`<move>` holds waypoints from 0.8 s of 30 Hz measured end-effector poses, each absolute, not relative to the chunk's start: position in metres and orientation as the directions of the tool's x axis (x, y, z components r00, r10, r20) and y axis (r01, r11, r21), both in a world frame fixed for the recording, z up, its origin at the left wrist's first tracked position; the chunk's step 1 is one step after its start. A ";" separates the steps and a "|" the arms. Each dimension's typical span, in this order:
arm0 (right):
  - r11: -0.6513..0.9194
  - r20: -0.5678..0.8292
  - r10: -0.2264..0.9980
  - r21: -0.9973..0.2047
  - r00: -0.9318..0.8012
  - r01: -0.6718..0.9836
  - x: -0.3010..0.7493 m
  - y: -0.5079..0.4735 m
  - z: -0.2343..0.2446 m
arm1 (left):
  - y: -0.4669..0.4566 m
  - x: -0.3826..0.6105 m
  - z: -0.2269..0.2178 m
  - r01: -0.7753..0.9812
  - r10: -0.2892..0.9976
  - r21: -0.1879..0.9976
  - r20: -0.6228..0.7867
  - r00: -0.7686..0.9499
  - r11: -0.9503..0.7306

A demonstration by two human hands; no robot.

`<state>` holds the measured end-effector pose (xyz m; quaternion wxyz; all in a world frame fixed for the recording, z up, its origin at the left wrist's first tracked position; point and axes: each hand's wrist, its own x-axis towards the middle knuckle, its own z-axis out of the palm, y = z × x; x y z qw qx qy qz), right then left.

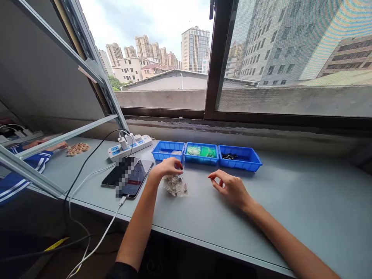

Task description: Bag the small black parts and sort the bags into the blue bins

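My left hand (168,167) hovers at the upper edge of a clear plastic bag (173,186) of small metallic-looking pieces. Its fingers curl toward the thumb; a dark spot shows at the fingertips, too small to name. To the right, my right hand (231,188) is held low over the table with thumb and index finger apart, and nothing shows between them. Behind both hands stand three blue bins in a row. The left bin (156,155) has pale bagged pieces, the middle bin (200,159) green and clear packets, and the right bin (247,166) black parts.
A phone (113,179) and a tablet (139,178) on a white cable lie left of the bag. Behind them sits a power strip (139,145) with plugs. A metal frame (72,133) separates off another person's arm (56,146) beside a wooden-coloured pile (78,149).
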<state>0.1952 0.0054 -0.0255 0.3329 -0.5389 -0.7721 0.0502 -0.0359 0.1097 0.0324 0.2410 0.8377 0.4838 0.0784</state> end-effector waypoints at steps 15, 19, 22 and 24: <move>0.419 0.462 0.863 -0.426 -0.206 0.802 0.194 0.005 -0.023 | 0.111 -0.039 0.028 0.788 0.794 0.467 -0.251 0.553 -0.401; 0.411 0.460 0.865 -0.423 -0.200 0.808 0.194 0.005 -0.024 | 0.109 -0.021 0.017 0.708 0.756 0.568 -0.214 0.619 -0.419; 0.397 0.452 0.871 -0.423 -0.190 0.815 0.194 0.006 -0.025 | 0.105 -0.007 0.012 0.662 0.731 0.627 -0.209 0.650 -0.410; 0.386 0.445 0.876 -0.423 -0.183 0.819 0.194 0.006 -0.025 | 0.103 0.000 0.009 0.634 0.719 0.646 -0.184 0.670 -0.425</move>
